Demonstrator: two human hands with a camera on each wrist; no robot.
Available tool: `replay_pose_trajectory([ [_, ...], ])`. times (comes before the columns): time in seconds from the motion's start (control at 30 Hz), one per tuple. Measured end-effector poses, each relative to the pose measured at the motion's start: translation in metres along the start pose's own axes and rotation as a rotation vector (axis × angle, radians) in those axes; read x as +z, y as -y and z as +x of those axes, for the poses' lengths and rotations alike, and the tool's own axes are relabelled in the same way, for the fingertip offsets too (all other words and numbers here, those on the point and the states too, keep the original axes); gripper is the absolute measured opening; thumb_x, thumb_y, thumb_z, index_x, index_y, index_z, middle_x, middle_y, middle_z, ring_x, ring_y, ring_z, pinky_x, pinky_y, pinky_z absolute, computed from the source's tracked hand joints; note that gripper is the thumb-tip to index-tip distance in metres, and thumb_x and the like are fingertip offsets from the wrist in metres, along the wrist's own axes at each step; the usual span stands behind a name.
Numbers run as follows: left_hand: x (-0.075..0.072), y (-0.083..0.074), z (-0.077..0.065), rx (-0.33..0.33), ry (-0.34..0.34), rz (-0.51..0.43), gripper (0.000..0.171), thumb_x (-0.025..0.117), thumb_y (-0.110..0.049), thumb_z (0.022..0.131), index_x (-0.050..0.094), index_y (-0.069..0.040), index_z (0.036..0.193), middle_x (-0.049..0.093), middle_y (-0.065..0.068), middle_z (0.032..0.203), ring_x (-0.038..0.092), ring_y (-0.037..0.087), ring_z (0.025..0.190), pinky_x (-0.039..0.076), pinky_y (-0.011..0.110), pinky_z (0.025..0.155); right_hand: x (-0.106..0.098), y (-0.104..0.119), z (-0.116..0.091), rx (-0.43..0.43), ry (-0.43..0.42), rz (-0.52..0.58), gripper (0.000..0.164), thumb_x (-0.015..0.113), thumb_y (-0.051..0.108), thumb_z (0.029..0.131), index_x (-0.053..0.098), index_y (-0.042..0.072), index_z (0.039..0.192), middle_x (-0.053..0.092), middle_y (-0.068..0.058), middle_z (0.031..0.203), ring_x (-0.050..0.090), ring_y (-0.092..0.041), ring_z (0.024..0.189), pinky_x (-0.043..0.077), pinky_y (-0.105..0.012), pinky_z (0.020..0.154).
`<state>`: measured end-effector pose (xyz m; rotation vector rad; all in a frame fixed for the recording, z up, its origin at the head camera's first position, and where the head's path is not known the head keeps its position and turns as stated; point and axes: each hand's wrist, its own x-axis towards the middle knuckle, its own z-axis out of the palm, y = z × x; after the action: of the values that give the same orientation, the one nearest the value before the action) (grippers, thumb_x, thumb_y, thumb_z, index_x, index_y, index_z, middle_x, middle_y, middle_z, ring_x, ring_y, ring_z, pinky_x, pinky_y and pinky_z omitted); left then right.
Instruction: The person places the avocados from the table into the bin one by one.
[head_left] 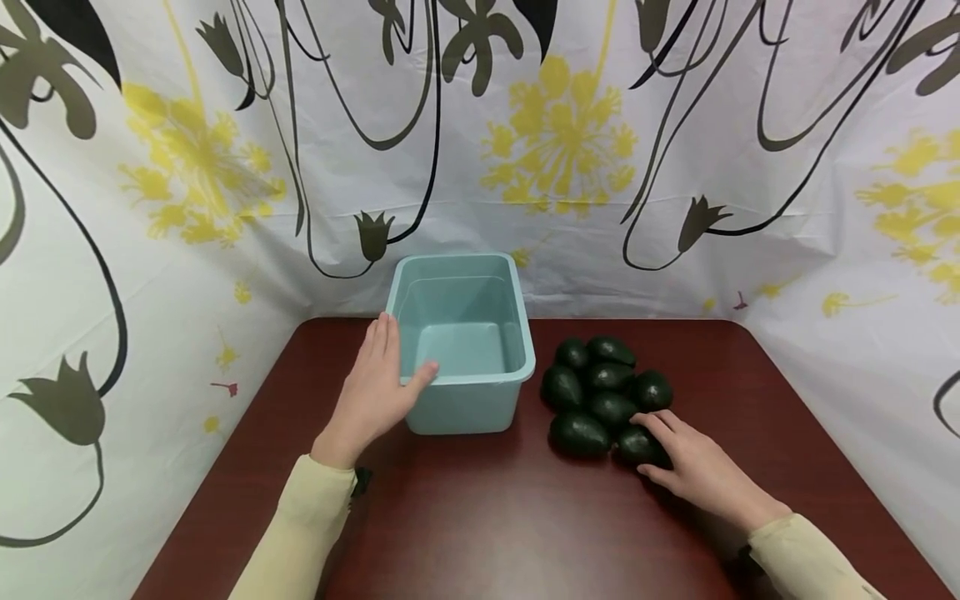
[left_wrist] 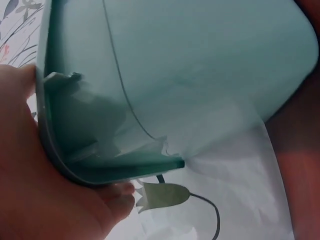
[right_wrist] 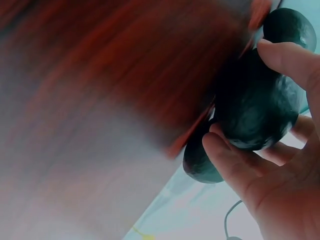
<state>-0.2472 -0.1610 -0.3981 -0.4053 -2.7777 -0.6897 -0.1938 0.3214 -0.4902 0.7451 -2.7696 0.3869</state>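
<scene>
Avocados point(head_left: 609, 377), dark green — eight in view, in one close cluster on the table point(head_left: 480, 517), at three to four o'clock from the container. Gripped avocado point(head_left: 637, 447): at the cluster's five o'clock, low against its neighbours; right hand point(head_left: 701, 467) curled round it, fingers over the far side, thumb at the near side. Container point(head_left: 461, 410), pale blue-green, rectangular, rounded corners, mouth upward, inner floor visible; stands toward the table's twelve o'clock, hiding part of the far edge. Left hand point(head_left: 375, 392): at the container's eight o'clock, touching the rim, fingers straight and close together along the side, thumb spread away from them. Open room: a narrow strip of tabletop between container and cluster; a broader stretch at six o'clock, between the forearms; a further margin from the cluster's three o'clock to the table edge. Backdrop: patterned cloth point(head_left: 465, 183), beyond the table's far edge and along both sides.
</scene>
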Motion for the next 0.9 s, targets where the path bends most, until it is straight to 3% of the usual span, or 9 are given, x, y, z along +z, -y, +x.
replay_pose_trajectory([
  [0.2,0.0,0.001,0.002,0.009,0.019,0.032,0.112,0.035,-0.082,0.09,0.004,-0.002,0.161,0.005,0.014,0.168,0.005,0.029,0.154,0.023,0.051,0.117,-0.003,0.003,0.001,0.016,-0.016,0.019,0.068,0.089,0.031,0.075,0.058,0.017,0.134,0.055,0.007,0.121,0.064,-0.011,0.092,0.055,-0.037,0.073],
  [0.57,-0.001,0.003,0.002,0.003,0.031,0.051,0.116,0.035,-0.085,0.087,0.006,0.0,0.16,0.008,0.016,0.167,0.005,0.029,0.154,0.026,0.051,0.116,-0.011,0.006,0.008,0.012,-0.081,0.034,0.071,0.09,0.035,0.074,0.059,0.021,0.137,0.054,0.008,0.125,0.063,-0.014,0.099,0.054,-0.041,0.075],
  [0.8,0.0,0.002,0.002,0.0,0.03,0.051,0.116,0.035,-0.085,0.087,0.007,-0.001,0.161,0.009,0.015,0.167,0.005,0.028,0.154,0.029,0.052,0.115,-0.019,0.012,0.015,0.027,-0.109,0.109,0.071,0.09,0.031,0.076,0.058,0.02,0.138,0.055,0.008,0.119,0.05,0.003,0.058,0.048,-0.025,0.058],
  [0.9,0.0,0.002,0.003,-0.001,0.032,0.051,0.116,0.035,-0.086,0.087,0.007,-0.001,0.161,0.009,0.015,0.167,0.005,0.028,0.154,0.029,0.052,0.115,-0.024,0.014,0.019,0.033,-0.139,0.134,0.071,0.091,0.029,0.074,0.059,0.02,0.136,0.055,0.011,0.117,0.049,0.004,0.055,0.048,-0.024,0.057],
])
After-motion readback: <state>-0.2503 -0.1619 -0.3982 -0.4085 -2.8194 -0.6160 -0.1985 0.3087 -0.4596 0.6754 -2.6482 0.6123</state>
